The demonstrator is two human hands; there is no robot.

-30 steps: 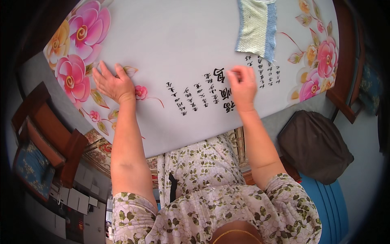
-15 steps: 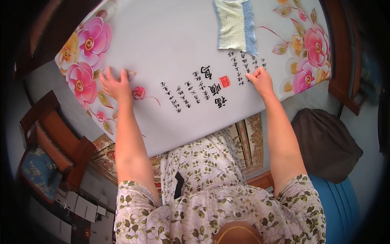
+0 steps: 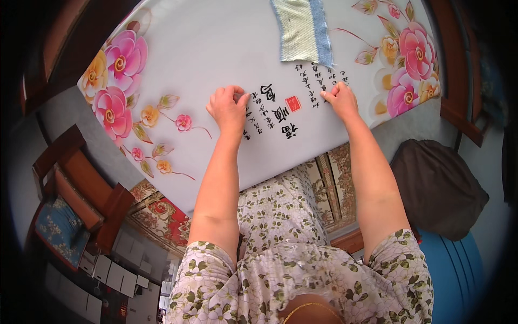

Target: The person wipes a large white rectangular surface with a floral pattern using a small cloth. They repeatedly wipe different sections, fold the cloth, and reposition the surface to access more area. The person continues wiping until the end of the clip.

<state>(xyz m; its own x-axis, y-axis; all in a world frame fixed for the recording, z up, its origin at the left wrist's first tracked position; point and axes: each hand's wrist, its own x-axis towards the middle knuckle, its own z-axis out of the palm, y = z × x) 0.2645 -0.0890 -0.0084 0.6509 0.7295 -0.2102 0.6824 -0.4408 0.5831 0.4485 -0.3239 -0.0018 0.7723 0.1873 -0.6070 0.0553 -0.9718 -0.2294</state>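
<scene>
L hand (image 3: 227,109) is curled, thumb nr forefinger; R hand (image 3: 343,102) is also bent, thumb close to forefinger. Cannot tell if either pinches sth. Both are over the white, flower-printed bench cover (image 3: 189,59), w/ a small red printed square (image 3: 292,103) betw. them. The cream-and-blue woven cloth (image 3: 302,32) lies on it, just beyond R hand.

Black brush-style characters stand on the white flowered table cover (image 3: 205,46): three large characters (image 3: 281,113) in a slanting row, with smaller columns (image 3: 314,86) on both sides. A red square seal (image 3: 292,103) sits beside them (its marks too small to read). The hands probably hide some columns.
</scene>
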